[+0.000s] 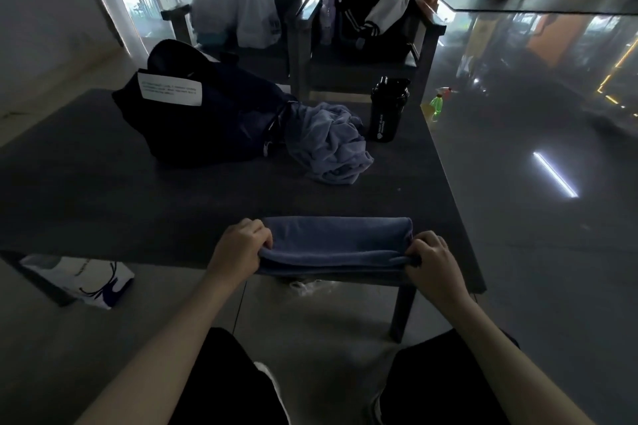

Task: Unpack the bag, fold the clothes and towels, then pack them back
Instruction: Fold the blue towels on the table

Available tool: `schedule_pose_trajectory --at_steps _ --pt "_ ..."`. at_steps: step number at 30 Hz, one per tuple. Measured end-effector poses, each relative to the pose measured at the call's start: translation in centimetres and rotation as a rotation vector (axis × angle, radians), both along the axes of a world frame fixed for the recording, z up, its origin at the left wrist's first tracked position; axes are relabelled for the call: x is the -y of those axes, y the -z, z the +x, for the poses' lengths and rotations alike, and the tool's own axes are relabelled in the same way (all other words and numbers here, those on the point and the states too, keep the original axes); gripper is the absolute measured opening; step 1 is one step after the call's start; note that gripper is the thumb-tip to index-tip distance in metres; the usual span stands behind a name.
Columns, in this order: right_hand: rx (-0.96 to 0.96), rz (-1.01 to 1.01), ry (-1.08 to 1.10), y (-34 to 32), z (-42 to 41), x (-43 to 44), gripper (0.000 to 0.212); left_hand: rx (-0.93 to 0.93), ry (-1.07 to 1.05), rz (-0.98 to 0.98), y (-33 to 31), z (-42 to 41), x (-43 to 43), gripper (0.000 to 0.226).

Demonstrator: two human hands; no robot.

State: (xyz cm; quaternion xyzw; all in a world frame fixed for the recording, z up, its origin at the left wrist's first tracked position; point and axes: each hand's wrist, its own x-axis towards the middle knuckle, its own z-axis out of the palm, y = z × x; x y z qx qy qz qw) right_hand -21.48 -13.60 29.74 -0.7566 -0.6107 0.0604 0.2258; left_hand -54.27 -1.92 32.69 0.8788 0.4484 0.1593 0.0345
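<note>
A blue-grey towel (336, 241), folded into a long strip, lies at the near edge of the dark table (138, 203). My left hand (241, 245) pinches its left end and my right hand (431, 259) pinches its right end. Farther back a dark bag (207, 121) with a white paper label lies on its side. A crumpled blue-grey cloth (331, 145) spills from the bag's right end onto the table.
A black shaker bottle (388, 110) stands at the table's back right. Behind the table are two chairs, one with white plastic bags (238, 0), one with a dark jacket (373, 21). A patterned white bag (83, 279) lies on the floor at left.
</note>
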Motion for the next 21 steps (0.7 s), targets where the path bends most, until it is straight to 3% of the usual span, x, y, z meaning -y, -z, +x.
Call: schedule_pose_trajectory --at_steps 3,6,9,12,16,21 --pt "0.165 -0.091 0.049 -0.9 -0.6 0.6 0.019 -0.126 0.017 -0.048 0.4 -0.3 0.4 0.015" --pt "0.149 -0.041 0.083 -1.9 -1.7 0.5 0.032 -0.171 0.031 -0.141 0.8 -0.4 0.8 0.025" --pt "0.060 0.072 -0.059 -2.4 -4.1 -0.4 0.035 0.016 0.045 -0.221 0.8 1.3 1.3 0.031" --pt "0.093 -0.116 -0.126 -1.5 -6.3 -2.3 0.042 0.130 -0.035 -0.339 1.0 4.4 1.2 0.042" --pt "0.134 -0.322 -0.070 0.7 -4.9 -3.3 0.056 -0.206 -0.119 -0.371 3.2 5.5 0.6 0.059" --pt "0.139 -0.379 -0.031 2.0 -2.0 -3.2 0.063 -0.230 -0.202 -0.324 5.5 4.6 0.2 0.069"
